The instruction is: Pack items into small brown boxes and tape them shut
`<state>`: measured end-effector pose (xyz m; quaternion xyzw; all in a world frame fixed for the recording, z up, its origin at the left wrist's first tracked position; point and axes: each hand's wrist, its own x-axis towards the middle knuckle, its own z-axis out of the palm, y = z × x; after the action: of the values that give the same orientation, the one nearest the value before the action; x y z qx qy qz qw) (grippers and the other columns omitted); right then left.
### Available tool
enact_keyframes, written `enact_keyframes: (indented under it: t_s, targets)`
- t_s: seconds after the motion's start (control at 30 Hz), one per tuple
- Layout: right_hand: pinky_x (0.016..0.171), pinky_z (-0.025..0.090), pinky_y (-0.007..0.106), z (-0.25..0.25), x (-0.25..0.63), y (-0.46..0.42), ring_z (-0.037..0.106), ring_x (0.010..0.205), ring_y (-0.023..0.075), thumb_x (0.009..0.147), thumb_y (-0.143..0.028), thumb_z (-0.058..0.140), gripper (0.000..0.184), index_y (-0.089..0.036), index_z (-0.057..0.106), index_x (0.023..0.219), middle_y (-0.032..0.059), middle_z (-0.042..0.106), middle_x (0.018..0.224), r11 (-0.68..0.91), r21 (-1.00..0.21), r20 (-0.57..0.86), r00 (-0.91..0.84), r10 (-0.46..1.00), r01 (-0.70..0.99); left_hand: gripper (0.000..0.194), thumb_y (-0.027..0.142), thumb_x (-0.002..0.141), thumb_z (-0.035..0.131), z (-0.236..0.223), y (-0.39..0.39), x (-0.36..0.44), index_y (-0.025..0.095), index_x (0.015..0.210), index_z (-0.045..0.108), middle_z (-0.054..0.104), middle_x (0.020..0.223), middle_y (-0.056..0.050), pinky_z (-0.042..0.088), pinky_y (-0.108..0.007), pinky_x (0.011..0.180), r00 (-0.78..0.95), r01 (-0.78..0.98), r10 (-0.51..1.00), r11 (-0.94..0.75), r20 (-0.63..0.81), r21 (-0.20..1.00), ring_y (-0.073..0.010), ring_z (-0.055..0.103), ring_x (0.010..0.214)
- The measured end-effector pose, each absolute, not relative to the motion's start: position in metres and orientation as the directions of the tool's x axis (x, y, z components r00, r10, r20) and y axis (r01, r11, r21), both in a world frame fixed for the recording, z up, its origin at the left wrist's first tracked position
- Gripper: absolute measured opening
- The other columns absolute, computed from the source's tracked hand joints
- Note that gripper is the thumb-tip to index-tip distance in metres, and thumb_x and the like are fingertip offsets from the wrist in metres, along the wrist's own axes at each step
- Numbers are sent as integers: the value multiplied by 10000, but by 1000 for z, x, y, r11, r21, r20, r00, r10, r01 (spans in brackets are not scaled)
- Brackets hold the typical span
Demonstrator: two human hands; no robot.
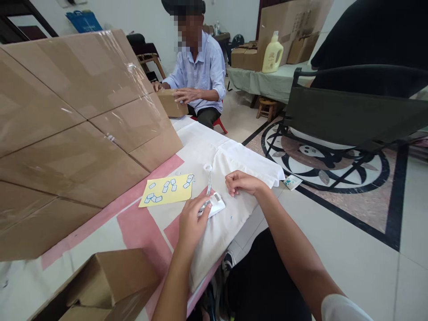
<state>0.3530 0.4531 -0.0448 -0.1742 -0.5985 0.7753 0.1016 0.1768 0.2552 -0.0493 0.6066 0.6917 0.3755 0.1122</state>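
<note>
My left hand [191, 220] is closed round a small white rectangular device [216, 204] that lies on a white cloth [230, 165] on the table. A thin white cord with a loop [208, 176] runs up from the device. My right hand [241, 183] rests just right of it on the cloth, fingers curled into a loose fist; whether anything is inside it is hidden. Left of the device lies a yellow sheet [167, 191] carrying several small white-and-blue stickers.
A large taped cardboard panel [73, 120] leans across the table's left side. An open cardboard box [107, 285] sits at the near left. Across the table a person in a light blue shirt [200, 73] handles a small carton [170, 103]. A dark folding chair [347, 111] stands on the floor at right.
</note>
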Motion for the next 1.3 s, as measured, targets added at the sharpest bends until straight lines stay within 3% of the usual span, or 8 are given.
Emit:
enact_keyframes:
  t_s: [0.17, 0.37, 0.47, 0.6, 0.97, 1.17, 1.3]
  targets:
    - [436, 339, 184, -43, 358, 453, 632, 553, 133, 674, -156, 662, 302, -203, 385, 564, -9, 578, 539, -268, -963, -150, -892, 426, 34, 274, 332, 1029, 490, -49, 254, 177, 338, 1257, 644, 713, 1259, 31, 491, -343, 962, -196, 774, 922, -64, 334, 630, -180, 597, 1142]
    - [443, 333, 181, -43, 360, 452, 617, 547, 121, 661, -158, 668, 302, -201, 385, 564, -8, 582, 536, -248, -968, -162, -871, 463, 48, 291, 326, 1032, 481, -54, 254, 176, 311, 1275, 641, 710, 1257, 5, 495, -381, 952, -179, 802, 922, -65, 344, 593, -211, 587, 1116]
    - [439, 338, 184, -39, 364, 454, 607, 540, 120, 702, -222, 716, 337, -202, 402, 581, 4, 610, 554, -214, -965, -235, -858, 457, 151, 322, 325, 1035, 467, -56, 254, 174, 319, 1312, 632, 697, 1260, -8, 497, -393, 964, -149, 824, 925, -81, 351, 561, -221, 574, 1128]
    - [424, 342, 188, -29, 369, 455, 559, 493, 95, 768, -373, 771, 426, -196, 426, 591, 22, 642, 570, -39, -940, -316, -819, 479, 340, 364, 314, 1030, 474, -53, 252, 172, 376, 1366, 601, 632, 1367, -2, 492, -396, 989, -77, 855, 929, -124, 361, 503, -228, 555, 1186]
    - [424, 388, 209, -24, 357, 454, 496, 420, 84, 670, -591, 849, 589, -207, 409, 589, -1, 612, 496, 84, -855, -393, -746, 538, 511, 458, 130, 955, 482, -42, 254, 192, 380, 1301, 646, 629, 1329, -32, 454, -476, 982, -64, 927, 934, -75, 352, 368, -275, 536, 1248]
    - [408, 339, 186, -32, 357, 458, 468, 417, 70, 643, -596, 858, 615, -209, 383, 586, -24, 586, 464, 63, -878, -384, -777, 500, 474, 430, 128, 932, 507, -39, 255, 197, 362, 1251, 678, 664, 1268, -32, 485, -467, 924, -106, 942, 937, -13, 333, 336, -280, 572, 1164]
    - [414, 334, 182, -38, 359, 461, 464, 414, 60, 651, -602, 845, 607, -205, 389, 599, -24, 603, 486, 41, -891, -379, -789, 483, 453, 423, 152, 942, 514, -39, 257, 196, 364, 1273, 669, 627, 1348, -49, 512, -448, 891, -93, 954, 935, -15, 342, 299, -282, 587, 1145]
